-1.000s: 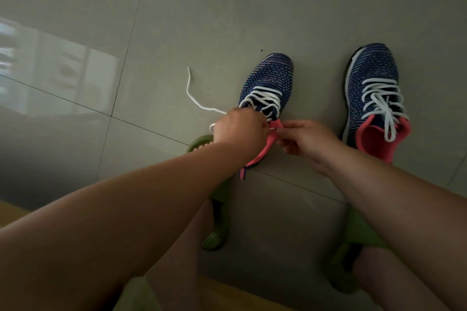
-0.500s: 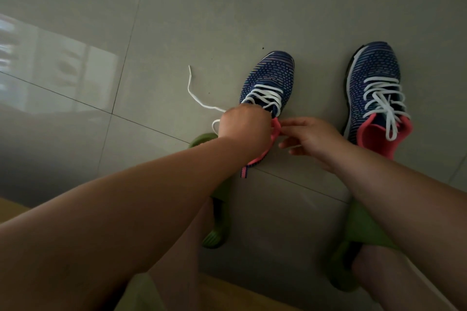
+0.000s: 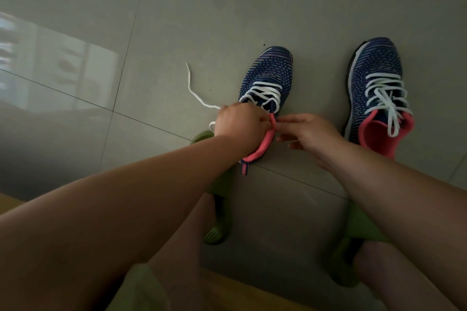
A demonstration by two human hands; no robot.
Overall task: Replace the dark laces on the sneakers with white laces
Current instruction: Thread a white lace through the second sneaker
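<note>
Floor [image 3: 227, 7]: grey glossy tiles are seen, with a pale window reflection at the far left.
Loose lace end [image 3: 193, 88]: a white lace tail is laid across the tile to the left of the nearer sneaker and is led under the left hand.
Left hand [image 3: 241, 125]: it is closed over the collar and upper eyelets of the sneaker; the white lace is judged to be pinched inside it, but the fingertips are hidden, so the exact hold cannot be told.
Left sneaker [image 3: 269, 76]: a navy knit shoe with a pink lining is set on the floor between the two hands; white lacing is crossed over its lower eyelets, and no dark lace is seen on it.
Right hand [image 3: 307, 131]: its thumb and forefinger are brought together at the pink collar edge, apparently nipping the lace or the eyelet rim; what exactly is held cannot be told.
Right sneaker [image 3: 376, 91]: it is stood well apart to the right, fully threaded in white, with the ends left hanging untied into the pink opening.
Progress: the job is judged nearly done; only the top eyelets of the left sneaker, and perhaps tying, are left.
Surroundings: green slippers [image 3: 217, 230] are worn on both feet just below the shoes, and a wooden edge [image 3: 252, 290] is seen at the bottom.
Obstruction: the working eyelets are covered by the left hand; the dark laces are not in view.
</note>
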